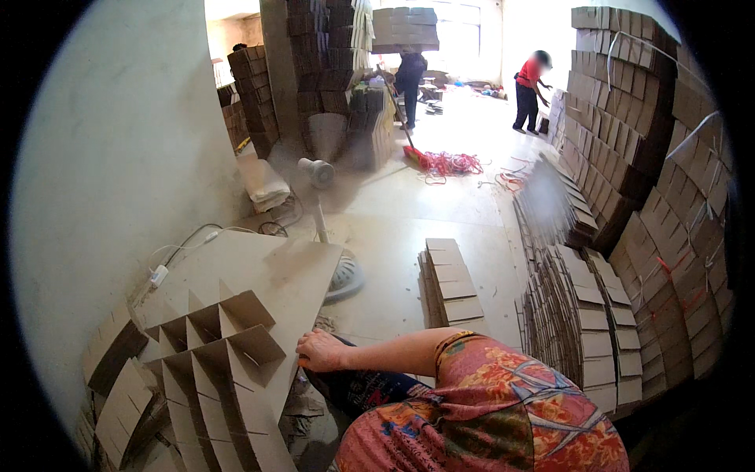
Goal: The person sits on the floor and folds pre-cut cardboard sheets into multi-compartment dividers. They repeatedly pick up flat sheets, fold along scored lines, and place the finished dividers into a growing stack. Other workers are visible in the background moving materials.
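My right hand reaches across from the right, next to the near edge of a pale board table. Its fingers are curled, with a bit of orange at their tips; what they grip, if anything, is hidden. Below the wrist lies a dark patterned trouser leg. Left of the hand, an interlocked cardboard divider grid stands on the table, its slotted strips crossing to form open cells. My left hand is out of sight.
Flat cardboard strips lie at the table's left. A floor fan stands beyond it. Cardboard stacks stand ahead and along the right. Red strapping lies on the floor. One person bends far right; another stands behind raised cardboard.
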A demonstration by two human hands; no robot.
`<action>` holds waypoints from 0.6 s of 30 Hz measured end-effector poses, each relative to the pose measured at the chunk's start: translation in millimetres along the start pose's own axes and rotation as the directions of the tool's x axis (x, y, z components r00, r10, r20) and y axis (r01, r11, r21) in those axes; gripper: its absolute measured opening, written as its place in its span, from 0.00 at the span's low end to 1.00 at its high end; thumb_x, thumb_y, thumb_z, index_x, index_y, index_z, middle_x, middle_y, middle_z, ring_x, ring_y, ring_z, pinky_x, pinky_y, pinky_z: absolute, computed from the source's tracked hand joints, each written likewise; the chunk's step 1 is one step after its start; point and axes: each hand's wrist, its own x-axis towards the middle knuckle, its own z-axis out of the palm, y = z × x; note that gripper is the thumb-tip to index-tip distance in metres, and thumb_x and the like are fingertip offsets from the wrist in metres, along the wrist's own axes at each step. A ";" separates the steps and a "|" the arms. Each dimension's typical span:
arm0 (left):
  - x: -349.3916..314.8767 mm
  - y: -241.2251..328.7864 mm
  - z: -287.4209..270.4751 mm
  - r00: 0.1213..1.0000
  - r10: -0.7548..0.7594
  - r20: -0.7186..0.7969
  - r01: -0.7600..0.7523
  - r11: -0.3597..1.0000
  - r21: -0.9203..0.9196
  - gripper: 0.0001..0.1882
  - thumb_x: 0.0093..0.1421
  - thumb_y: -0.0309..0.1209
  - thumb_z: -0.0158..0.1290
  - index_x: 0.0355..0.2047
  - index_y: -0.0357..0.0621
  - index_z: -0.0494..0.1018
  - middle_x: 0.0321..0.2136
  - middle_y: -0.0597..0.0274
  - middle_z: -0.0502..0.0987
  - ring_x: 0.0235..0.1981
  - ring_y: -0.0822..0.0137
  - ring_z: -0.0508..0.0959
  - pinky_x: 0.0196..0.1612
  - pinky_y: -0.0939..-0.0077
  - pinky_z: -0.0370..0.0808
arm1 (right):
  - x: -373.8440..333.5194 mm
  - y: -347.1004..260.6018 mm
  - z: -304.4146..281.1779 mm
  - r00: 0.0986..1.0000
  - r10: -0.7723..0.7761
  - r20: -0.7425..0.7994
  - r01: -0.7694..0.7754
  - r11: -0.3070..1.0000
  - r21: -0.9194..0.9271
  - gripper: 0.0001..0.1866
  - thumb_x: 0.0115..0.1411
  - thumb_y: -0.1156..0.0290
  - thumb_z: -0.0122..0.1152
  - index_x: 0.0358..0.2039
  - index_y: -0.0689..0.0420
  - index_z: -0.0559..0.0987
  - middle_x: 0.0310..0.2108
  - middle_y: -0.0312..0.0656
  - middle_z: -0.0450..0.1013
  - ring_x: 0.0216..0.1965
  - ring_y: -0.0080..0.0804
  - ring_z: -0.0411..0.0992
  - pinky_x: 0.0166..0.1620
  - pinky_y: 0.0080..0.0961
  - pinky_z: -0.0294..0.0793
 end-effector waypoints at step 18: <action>-5.2 -2.6 -2.1 0.999 0.038 -0.019 -0.038 0.999 0.003 0.10 0.53 0.38 0.51 0.32 0.49 0.71 0.26 0.57 0.70 0.26 0.60 0.70 0.29 0.62 0.66 | 1.0 -2.4 -3.3 0.999 0.018 0.049 -0.018 1.000 -0.010 0.14 0.51 0.60 0.55 0.29 0.59 0.78 0.33 0.44 0.72 0.42 0.41 0.68 0.47 0.36 0.64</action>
